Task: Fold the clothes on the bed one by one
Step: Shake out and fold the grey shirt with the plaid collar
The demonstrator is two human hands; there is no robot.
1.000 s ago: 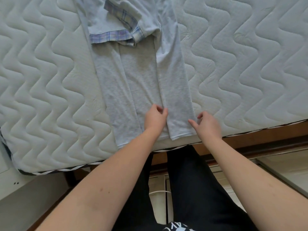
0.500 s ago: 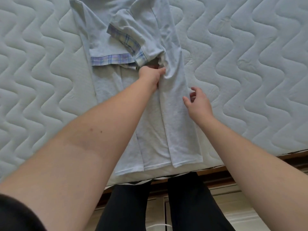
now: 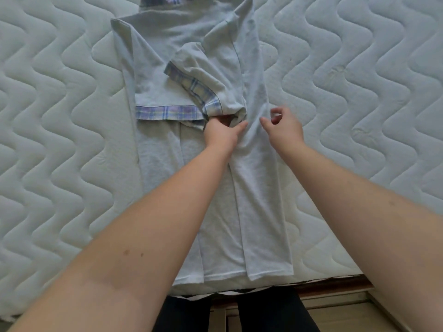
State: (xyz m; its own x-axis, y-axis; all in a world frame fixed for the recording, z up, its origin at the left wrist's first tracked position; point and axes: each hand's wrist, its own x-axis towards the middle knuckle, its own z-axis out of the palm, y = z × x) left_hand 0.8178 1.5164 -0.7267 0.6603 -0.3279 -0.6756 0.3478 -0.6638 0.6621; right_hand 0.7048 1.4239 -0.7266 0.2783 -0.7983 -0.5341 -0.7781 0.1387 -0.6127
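You have the pale grey-blue short-sleeved shirt with plaid-trimmed cuffs (image 3: 211, 164) lying lengthwise down the middle of the frame on the white wave-quilted mattress (image 3: 60, 140), its hem at the lower edge of the bed and its collar running out of the top of the frame. Both long sides are folded in toward the centre, so you appear to be in the narrowing stage of folding this one garment, tidying the sleeves. Your left hand (image 3: 221, 133) sits at the centre of the frame with its fingers tucked under the plaid-edged right-hand sleeve (image 3: 206, 85), which lies slanted and bunched across the body; the thumb lies flat on the cloth, but whether the hidden fingers pinch the fabric cannot be told. Your right hand (image 3: 284, 127) is just to the right of it, over the folded right panel, fingers loosely curled and holding nothing. The left-hand sleeve (image 3: 165, 112) already lies flat and square. Next, you probably need to draw the bunched sleeve straight so its cuff lies level with the other, smooth the panel beneath, then bring the hem up toward the collar. Keep the side folds from sliding open as you lift.
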